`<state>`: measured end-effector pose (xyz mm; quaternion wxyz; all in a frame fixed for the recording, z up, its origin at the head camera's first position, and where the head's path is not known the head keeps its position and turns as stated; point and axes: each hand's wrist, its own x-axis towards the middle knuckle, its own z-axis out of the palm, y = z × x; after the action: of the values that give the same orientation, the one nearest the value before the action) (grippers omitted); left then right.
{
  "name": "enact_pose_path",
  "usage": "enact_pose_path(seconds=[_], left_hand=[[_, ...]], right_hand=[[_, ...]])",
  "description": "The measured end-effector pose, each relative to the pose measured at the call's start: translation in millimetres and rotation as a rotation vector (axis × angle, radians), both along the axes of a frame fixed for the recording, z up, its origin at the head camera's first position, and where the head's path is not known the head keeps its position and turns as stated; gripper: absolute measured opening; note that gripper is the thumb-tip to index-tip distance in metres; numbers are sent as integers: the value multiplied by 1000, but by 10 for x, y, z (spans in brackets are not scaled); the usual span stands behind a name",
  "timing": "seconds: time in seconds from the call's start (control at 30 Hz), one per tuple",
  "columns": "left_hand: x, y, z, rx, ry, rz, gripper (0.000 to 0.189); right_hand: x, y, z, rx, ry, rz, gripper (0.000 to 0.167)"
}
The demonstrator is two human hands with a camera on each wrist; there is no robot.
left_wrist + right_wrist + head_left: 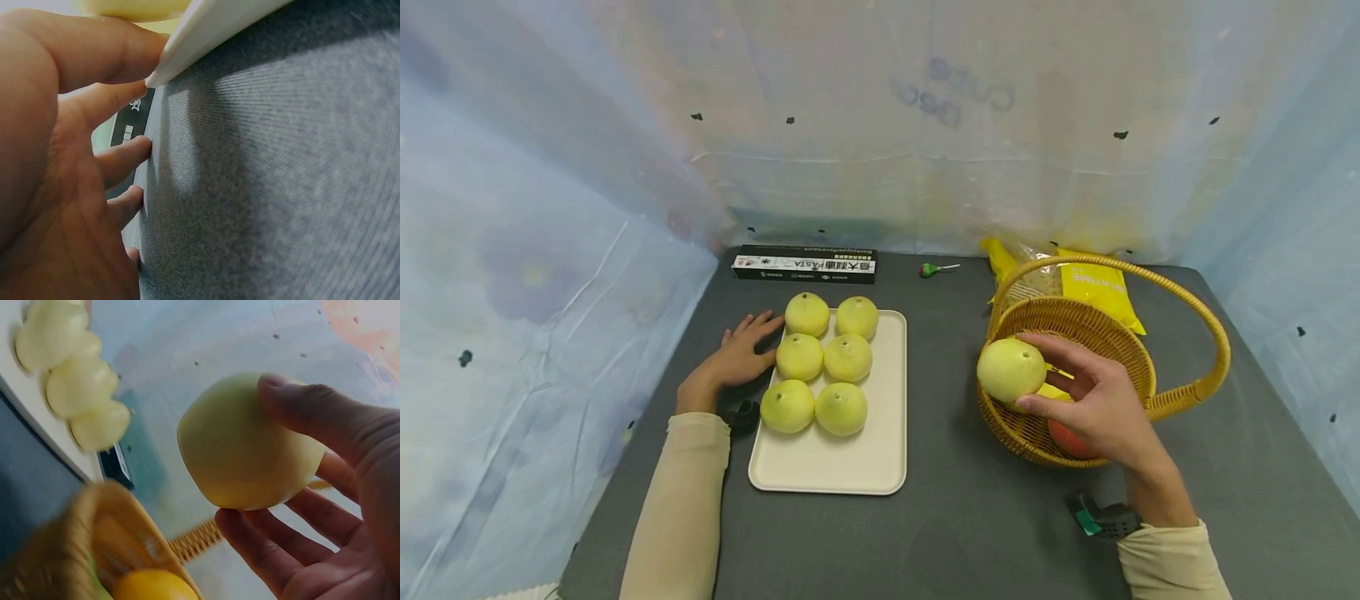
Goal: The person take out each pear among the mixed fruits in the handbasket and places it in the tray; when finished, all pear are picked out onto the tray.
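My right hand [1101, 400] holds a pale yellow-green melon [1011, 371] between thumb and fingers, above the left side of a wicker basket [1138, 354]. In the right wrist view the melon [244, 444] is lifted clear of the basket rim. Inside the basket, partly covered by my hand, are a red fruit [1067, 439] and a yellow one [156, 587]. My left hand [737, 358] lies spread at the left edge of a cream tray [880, 425], its thumb touching the rim [187, 44]. Several like melons [848, 358] stand in two columns on the tray.
A black pasta box [805, 264] lies behind the tray. A green-wrapped lollipop [929, 270] is at the back middle. Yellow food packets [1101, 287] lie behind the basket, whose tall handle [1213, 333] leans right. Patterned curtains [925, 167] enclose the grey table [940, 500].
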<state>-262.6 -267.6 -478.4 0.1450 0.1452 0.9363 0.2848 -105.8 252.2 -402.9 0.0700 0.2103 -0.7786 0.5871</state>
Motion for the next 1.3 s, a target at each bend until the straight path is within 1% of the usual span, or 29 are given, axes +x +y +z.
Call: enact_pose_path(seconds=[0.2, 0.3, 0.53, 0.67, 0.83, 1.07, 1.17, 1.3], left_hand=[[-11, -5, -17, 6, -5, -4, 71], [-26, -8, -32, 1, -6, -5, 71], [-42, 1, -25, 2, -11, -3, 71], [-27, 4, -22, 12, -10, -4, 72], [-22, 5, -33, 18, -8, -3, 71], [-36, -8, -45, 6, -7, -5, 72], [-43, -18, -54, 2, -7, -7, 71], [-34, -27, -54, 2, 1, -8, 72]], right_hand=[[41, -258, -66, 10, -76, 67, 82], [57, -402, -103, 5, -90, 102, 82], [58, -760, -257, 13, -72, 197, 77], [75, -982, -355, 10, -80, 259, 75], [82, -1234, -452, 12, -96, 310, 72], [79, -1573, -577, -26, -44, 400, 69], [89, -1721, -618, -32, -24, 422, 69], [114, -1894, -666, -8, -29, 441, 70]])
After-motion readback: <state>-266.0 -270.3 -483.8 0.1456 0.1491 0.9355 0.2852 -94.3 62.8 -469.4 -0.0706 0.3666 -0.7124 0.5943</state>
